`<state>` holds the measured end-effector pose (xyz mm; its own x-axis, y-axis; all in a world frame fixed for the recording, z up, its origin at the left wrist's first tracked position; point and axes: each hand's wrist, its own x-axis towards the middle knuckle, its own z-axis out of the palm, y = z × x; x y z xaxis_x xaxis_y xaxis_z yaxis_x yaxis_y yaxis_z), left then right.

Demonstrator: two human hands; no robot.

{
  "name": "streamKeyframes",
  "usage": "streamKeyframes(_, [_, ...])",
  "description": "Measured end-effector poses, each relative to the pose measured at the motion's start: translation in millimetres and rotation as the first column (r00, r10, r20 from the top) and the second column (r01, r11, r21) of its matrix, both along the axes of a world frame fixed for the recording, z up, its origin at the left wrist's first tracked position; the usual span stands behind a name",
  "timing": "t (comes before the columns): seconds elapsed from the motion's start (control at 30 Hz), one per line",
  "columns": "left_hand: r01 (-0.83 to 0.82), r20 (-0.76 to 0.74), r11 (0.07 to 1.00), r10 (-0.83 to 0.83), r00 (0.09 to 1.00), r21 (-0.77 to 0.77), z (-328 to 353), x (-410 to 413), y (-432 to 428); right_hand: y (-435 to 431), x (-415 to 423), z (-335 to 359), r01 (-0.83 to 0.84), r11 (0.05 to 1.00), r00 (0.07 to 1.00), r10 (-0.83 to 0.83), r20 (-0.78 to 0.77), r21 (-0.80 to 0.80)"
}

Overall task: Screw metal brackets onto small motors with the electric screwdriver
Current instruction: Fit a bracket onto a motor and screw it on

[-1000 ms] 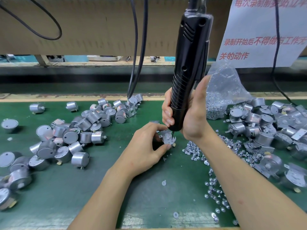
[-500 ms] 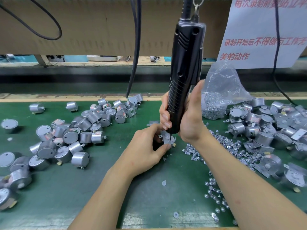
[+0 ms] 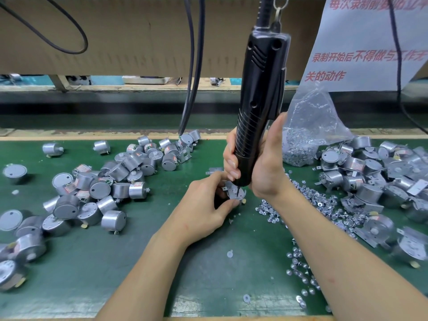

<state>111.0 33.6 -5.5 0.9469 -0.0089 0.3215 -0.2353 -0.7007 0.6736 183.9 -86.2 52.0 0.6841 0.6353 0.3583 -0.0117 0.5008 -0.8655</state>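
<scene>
The left hand (image 3: pixel 206 206) has its fingers and thumb curled round one small motor (image 3: pixel 240 197), pinching it against the green mat (image 3: pixel 97 262). One bracket (image 3: pixel 231 191) lies on the motor's top face. Just right of it and touching it, the right hand (image 3: pixel 264 163) wraps its fingers round the lower grip of the one black electric screwdriver (image 3: pixel 260 96). The tool stands nearly upright, and its bit tip is down on the bracket between the two hands.

One loose bracket (image 3: pixel 214 170) lies just beyond the left hand's fingertips. To the left of that hand is a heap of bare motors (image 3: pixel 99 188), roughly forty of them, piled so that an exact count cannot be made. To the right of the right hand is a second heap of motors with brackets (image 3: pixel 370 181), a couple of dozen at a rough count. Loose screws (image 3: pixel 301 212) run along the right forearm, too many to count. Beyond the right hand stands one clear plastic bag (image 3: pixel 308 126) with more screws in it. Two black cables (image 3: pixel 193 66) hang side by side beyond the left hand. One paper sign (image 3: pixel 370 42) hangs above the bag. Two pale flat discs (image 3: pixel 229 253) lie on the mat between the forearms.
</scene>
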Motion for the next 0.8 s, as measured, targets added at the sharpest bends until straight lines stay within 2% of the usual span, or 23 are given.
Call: streamKeyframes(0.8, [-0.042,0.054,0.999,0.04,0.998,0.032,-5.2,1.5,-5.5,4.0,-2.3,-0.3,0.026,0.999,1.0,-0.025,0.016,-0.047])
